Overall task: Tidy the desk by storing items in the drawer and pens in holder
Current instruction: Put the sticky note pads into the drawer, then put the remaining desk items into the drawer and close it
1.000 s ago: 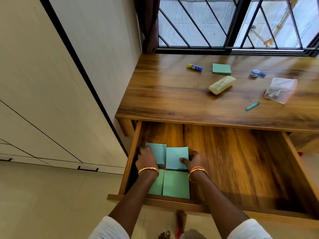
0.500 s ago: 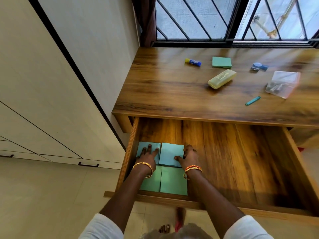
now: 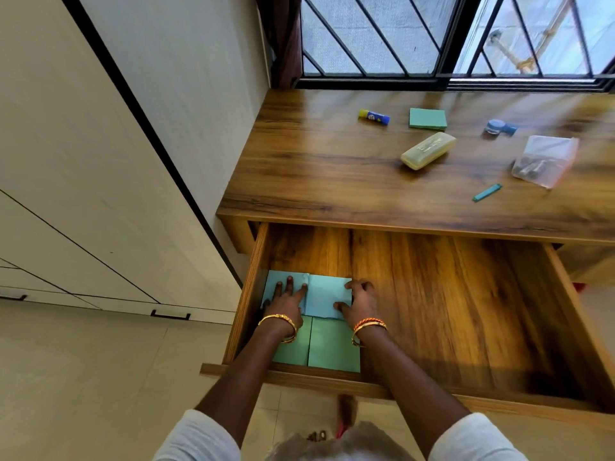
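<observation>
The desk drawer (image 3: pixel 466 311) is pulled out. In its near left corner lie two light blue note pads, one at the back left (image 3: pixel 276 280) and one beside it (image 3: pixel 324 294), with two green pads (image 3: pixel 334 347) in front of them. My left hand (image 3: pixel 286 301) rests flat on the back left blue pad, fingers straight. At the other blue pad's right edge, my right hand (image 3: pixel 361 302) grips it, thumb on top and fingers curled along the side.
On the desk top (image 3: pixel 316 168) lie a glue stick (image 3: pixel 373 116), a green note pad (image 3: pixel 427 118), a pale yellow case (image 3: pixel 428 150), a small blue item (image 3: pixel 499 128), a clear bag (image 3: pixel 545 160) and a teal stick (image 3: pixel 487 192). White cabinets stand at the left.
The two blue pads have been pushed together and squared up against the drawer's left side. My left hand's fingers have spread flat on the left pad.
</observation>
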